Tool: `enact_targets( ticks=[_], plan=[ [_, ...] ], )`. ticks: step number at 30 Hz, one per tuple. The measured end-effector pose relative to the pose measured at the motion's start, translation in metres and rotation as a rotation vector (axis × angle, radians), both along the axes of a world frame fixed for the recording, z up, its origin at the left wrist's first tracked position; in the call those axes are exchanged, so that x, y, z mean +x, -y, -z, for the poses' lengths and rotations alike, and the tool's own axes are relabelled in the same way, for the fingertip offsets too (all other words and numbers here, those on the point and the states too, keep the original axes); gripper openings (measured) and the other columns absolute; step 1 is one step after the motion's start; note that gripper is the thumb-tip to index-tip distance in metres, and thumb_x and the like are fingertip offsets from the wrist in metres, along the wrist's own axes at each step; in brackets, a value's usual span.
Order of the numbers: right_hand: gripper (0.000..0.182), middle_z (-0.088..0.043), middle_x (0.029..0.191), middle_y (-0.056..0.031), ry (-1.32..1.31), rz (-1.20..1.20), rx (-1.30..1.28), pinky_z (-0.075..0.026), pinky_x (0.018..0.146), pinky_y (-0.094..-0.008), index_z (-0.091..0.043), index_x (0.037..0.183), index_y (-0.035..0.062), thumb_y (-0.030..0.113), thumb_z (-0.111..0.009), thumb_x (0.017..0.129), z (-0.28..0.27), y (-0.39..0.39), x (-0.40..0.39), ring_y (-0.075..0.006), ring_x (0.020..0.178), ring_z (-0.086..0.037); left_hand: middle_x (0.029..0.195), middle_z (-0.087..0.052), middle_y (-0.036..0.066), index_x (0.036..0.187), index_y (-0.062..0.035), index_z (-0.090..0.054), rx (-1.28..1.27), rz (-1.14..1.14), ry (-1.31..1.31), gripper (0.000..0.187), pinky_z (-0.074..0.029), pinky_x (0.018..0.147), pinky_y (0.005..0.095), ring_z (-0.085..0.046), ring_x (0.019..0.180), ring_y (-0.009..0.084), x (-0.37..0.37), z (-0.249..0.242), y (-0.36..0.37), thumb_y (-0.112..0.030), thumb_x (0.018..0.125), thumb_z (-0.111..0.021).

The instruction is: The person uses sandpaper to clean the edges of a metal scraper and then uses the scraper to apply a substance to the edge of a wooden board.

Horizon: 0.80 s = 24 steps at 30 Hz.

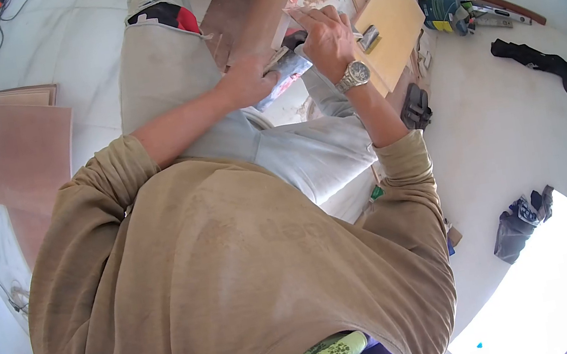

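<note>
My left hand (250, 82) is closed around a container with a blue, white and pink printed label (290, 76), held over my lap. A thin, pale stick-like piece shows by its thumb. My right hand (328, 40), with a metal watch on the wrist, has its fingers bent together against the edge of a reddish-brown board (267, 24). What those fingers hold, if anything, is hidden. Just right of this hand, a shiny metal cylinder (369, 38) lies on a yellowish board (392, 22).
Reddish-brown panels (18, 137) lie on the tiled floor at left. A dark green tub (445, 12) stands beside several tools at right. Black clothing (544, 65), a sandal (416, 108) and a grey cloth bundle (518, 232) lie on the floor. Wood scraps and sawdust are ahead.
</note>
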State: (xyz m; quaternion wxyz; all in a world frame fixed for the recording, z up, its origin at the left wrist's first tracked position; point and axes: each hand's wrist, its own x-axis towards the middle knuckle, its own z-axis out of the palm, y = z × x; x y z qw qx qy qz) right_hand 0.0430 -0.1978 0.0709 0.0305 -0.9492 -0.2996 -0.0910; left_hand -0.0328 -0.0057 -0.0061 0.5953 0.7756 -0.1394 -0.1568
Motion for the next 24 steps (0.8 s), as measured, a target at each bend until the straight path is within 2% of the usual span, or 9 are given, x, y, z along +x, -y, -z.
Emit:
enact_targets(
  ticks=[2, 5, 7, 11, 15, 21, 24],
  plan=[
    [0.046, -0.077, 0.111, 0.0006, 0.035, 0.031, 0.006, -0.046, 0.09, -0.041, -0.078, 0.118, 0.0181, 0.0, -0.065, 0.078, -0.002, 0.004, 0.012, -0.0232, 0.102, -0.064, 0.115, -0.07, 0.03, 0.132, 0.0017, -0.063, -0.036, -0.012, -0.022, 0.043, -0.05, 0.098, 0.0487, -0.066, 0.111, 0.046, -0.002, -0.008, -0.001, -0.019, 0.094, -0.064],
    [0.047, -0.077, 0.11, -0.0008, 0.121, 0.074, -0.001, -0.046, 0.089, -0.0423, -0.078, 0.119, 0.0198, 0.002, -0.065, 0.077, 0.001, 0.01, 0.047, -0.0244, 0.102, -0.064, 0.116, -0.07, 0.032, 0.141, -0.0012, -0.059, -0.04, -0.003, -0.011, 0.051, -0.051, 0.097, 0.0484, -0.066, 0.109, 0.0476, -0.001, -0.009, -0.001, -0.022, 0.095, -0.067],
    [0.047, -0.077, 0.109, -0.0012, 0.22, 0.062, -0.023, -0.046, 0.089, -0.0425, -0.078, 0.118, 0.0203, 0.002, -0.065, 0.077, 0.011, 0.017, 0.071, -0.0248, 0.102, -0.064, 0.116, -0.07, 0.032, 0.141, -0.0003, -0.059, 0.007, 0.009, 0.0, 0.051, -0.051, 0.097, 0.0482, -0.066, 0.11, 0.047, -0.001, -0.008, -0.002, -0.021, 0.095, -0.067],
    [0.049, -0.076, 0.107, 0.0011, 0.132, 0.037, -0.062, -0.047, 0.09, -0.0418, -0.077, 0.12, 0.0185, 0.001, -0.065, 0.076, 0.014, 0.01, 0.06, -0.0247, 0.104, -0.064, 0.117, -0.069, 0.031, 0.14, 0.0009, -0.059, -0.014, 0.011, 0.02, 0.051, -0.051, 0.098, 0.0477, -0.066, 0.111, 0.046, 0.0, -0.004, -0.002, -0.021, 0.095, -0.068],
    [0.051, -0.077, 0.112, 0.0004, 0.047, -0.044, 0.0, -0.047, 0.089, -0.0409, -0.077, 0.123, 0.0181, 0.001, -0.064, 0.077, 0.008, 0.007, 0.038, -0.024, 0.104, -0.064, 0.118, -0.069, 0.031, 0.139, 0.0009, -0.059, -0.008, -0.024, 0.022, 0.05, -0.051, 0.098, 0.0472, -0.066, 0.111, 0.0454, -0.002, 0.001, 0.002, -0.02, 0.095, -0.068],
    [0.054, -0.078, 0.112, -0.0015, 0.185, 0.134, -0.044, -0.049, 0.088, -0.0435, -0.078, 0.123, 0.0222, 0.0, -0.062, 0.077, 0.01, 0.021, 0.087, -0.0247, 0.103, -0.066, 0.115, -0.071, 0.03, 0.138, -0.0002, -0.061, -0.02, -0.004, 0.002, 0.048, -0.051, 0.096, 0.0473, -0.068, 0.109, 0.0444, -0.002, -0.001, 0.0, -0.019, 0.095, -0.068],
    [0.053, -0.079, 0.112, -0.0011, 0.131, 0.128, -0.047, -0.05, 0.086, -0.0428, -0.078, 0.123, 0.0244, 0.0, -0.061, 0.079, 0.02, 0.026, 0.087, -0.0248, 0.102, -0.066, 0.114, -0.071, 0.029, 0.138, -0.0011, -0.061, -0.02, -0.033, 0.028, 0.047, -0.052, 0.095, 0.0476, -0.068, 0.107, 0.044, -0.002, 0.004, 0.001, -0.019, 0.095, -0.068]
  ],
)
